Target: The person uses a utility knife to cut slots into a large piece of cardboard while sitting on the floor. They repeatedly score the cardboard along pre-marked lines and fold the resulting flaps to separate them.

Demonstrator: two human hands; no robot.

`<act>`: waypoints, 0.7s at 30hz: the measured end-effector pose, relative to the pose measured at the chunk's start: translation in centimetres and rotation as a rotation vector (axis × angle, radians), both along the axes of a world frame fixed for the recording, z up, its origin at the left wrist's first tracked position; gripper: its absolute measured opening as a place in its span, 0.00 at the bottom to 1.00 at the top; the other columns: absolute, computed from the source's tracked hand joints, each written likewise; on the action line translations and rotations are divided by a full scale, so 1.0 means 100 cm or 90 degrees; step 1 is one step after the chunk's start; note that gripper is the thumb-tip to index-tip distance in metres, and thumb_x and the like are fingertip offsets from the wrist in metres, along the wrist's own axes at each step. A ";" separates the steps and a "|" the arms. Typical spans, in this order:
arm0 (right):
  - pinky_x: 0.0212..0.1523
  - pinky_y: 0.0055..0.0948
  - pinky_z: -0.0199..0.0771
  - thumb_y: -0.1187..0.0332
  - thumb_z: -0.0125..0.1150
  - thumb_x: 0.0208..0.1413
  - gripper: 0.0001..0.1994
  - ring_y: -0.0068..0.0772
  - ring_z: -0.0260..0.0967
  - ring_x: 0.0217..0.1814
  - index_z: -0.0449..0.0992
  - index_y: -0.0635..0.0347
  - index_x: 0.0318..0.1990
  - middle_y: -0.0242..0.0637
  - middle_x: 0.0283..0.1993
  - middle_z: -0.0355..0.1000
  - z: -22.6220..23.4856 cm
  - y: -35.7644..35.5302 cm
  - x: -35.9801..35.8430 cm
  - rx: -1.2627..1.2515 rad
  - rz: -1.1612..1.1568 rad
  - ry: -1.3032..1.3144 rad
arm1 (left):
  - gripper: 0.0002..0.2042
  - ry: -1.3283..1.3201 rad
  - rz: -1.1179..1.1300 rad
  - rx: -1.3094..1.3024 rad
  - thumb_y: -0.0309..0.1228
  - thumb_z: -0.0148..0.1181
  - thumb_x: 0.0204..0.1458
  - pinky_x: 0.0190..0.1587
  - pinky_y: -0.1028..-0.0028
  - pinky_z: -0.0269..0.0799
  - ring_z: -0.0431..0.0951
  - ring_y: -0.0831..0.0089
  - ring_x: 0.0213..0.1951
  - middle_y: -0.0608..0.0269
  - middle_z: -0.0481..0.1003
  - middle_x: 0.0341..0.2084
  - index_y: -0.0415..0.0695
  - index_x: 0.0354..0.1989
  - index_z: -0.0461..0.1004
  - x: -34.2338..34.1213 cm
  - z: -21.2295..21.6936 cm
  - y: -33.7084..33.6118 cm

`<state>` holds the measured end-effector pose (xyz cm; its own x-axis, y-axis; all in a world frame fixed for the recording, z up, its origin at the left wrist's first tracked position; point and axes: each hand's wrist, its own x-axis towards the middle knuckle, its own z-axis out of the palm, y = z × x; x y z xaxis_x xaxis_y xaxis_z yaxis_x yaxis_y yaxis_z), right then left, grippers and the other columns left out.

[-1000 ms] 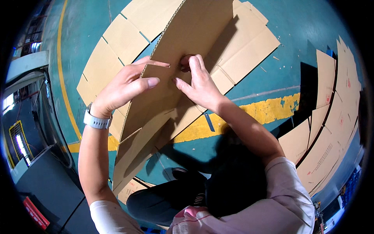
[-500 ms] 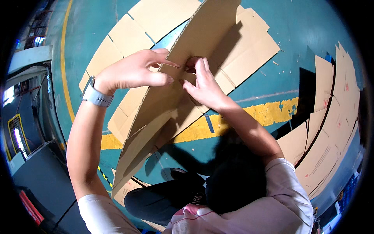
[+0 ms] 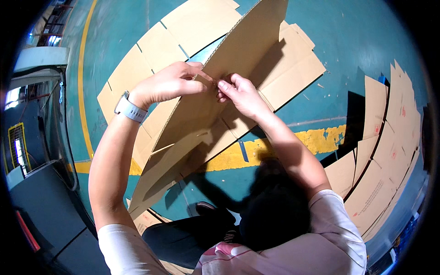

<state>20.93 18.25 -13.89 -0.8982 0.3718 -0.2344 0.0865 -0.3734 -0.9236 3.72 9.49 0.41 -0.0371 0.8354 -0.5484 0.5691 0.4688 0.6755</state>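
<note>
A brown corrugated cardboard sheet (image 3: 256, 39) stands tilted on its edge in front of me, its cut edge running from far right to near left, with a fold lower down. My left hand (image 3: 172, 82), a pale-banded watch (image 3: 130, 109) on its wrist, reaches over that edge from the left. Its thumb and fingers close on the sheet. My right hand (image 3: 244, 97) is closed at the sheet's right face, close to the left fingertips. Its thumb and fingers are pressed together; what they pinch is too small or hidden to tell.
Flat slotted cardboard blanks (image 3: 197, 23) lie on the green floor beneath and beyond the sheet. A stack of cardboard (image 3: 389, 156) lies at the right. A yellow floor stripe (image 3: 302, 142) crosses underneath. Grey equipment (image 3: 41, 206) stands at the left.
My right thumb and fingers, apart before, have closed together near the sheet. My left hand has shifted slightly right along with the view; the sheet keeps nearly the same pose.
</note>
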 end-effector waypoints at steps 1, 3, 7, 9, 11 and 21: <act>0.37 0.25 0.75 0.57 0.58 0.61 0.17 0.25 0.71 0.33 0.68 0.67 0.37 0.37 0.31 0.71 0.002 0.001 -0.001 -0.053 -0.018 -0.006 | 0.24 -0.001 0.003 0.001 0.43 0.53 0.47 0.45 0.73 0.69 0.74 0.69 0.41 0.60 0.74 0.37 0.39 0.47 0.77 0.003 0.001 0.000; 0.37 0.26 0.76 0.59 0.58 0.62 0.17 0.26 0.72 0.34 0.68 0.68 0.39 0.37 0.32 0.72 0.002 -0.001 -0.002 -0.103 -0.024 0.004 | 0.24 -0.024 0.010 0.004 0.44 0.53 0.48 0.47 0.72 0.68 0.74 0.68 0.42 0.59 0.74 0.38 0.39 0.47 0.77 0.002 0.000 -0.001; 0.37 0.26 0.79 0.62 0.57 0.62 0.16 0.27 0.74 0.36 0.69 0.71 0.41 0.38 0.34 0.73 0.017 -0.008 -0.003 -0.152 -0.045 0.001 | 0.23 -0.081 0.000 0.052 0.45 0.53 0.48 0.46 0.72 0.68 0.74 0.68 0.41 0.58 0.75 0.38 0.39 0.45 0.77 -0.006 -0.016 -0.009; 0.37 0.24 0.78 0.64 0.57 0.62 0.14 0.26 0.74 0.35 0.70 0.71 0.41 0.39 0.34 0.73 0.021 -0.008 -0.003 -0.190 -0.065 -0.035 | 0.23 -0.082 0.011 0.009 0.43 0.53 0.49 0.50 0.72 0.68 0.74 0.69 0.44 0.55 0.76 0.41 0.38 0.47 0.76 -0.003 -0.014 -0.006; 0.36 0.24 0.78 0.66 0.57 0.62 0.12 0.26 0.74 0.35 0.71 0.71 0.40 0.39 0.35 0.73 0.025 -0.005 -0.004 -0.213 -0.063 -0.068 | 0.23 -0.067 0.039 -0.008 0.41 0.53 0.49 0.50 0.72 0.68 0.74 0.69 0.44 0.53 0.77 0.41 0.38 0.48 0.75 0.004 -0.011 -0.005; 0.26 0.28 0.76 0.74 0.56 0.53 0.08 0.27 0.73 0.24 0.74 0.72 0.28 0.40 0.24 0.73 0.048 0.009 -0.011 0.073 0.045 -0.201 | 0.20 -0.037 0.054 0.032 0.36 0.51 0.55 0.48 0.71 0.69 0.75 0.68 0.42 0.53 0.77 0.41 0.36 0.52 0.70 0.020 -0.011 -0.008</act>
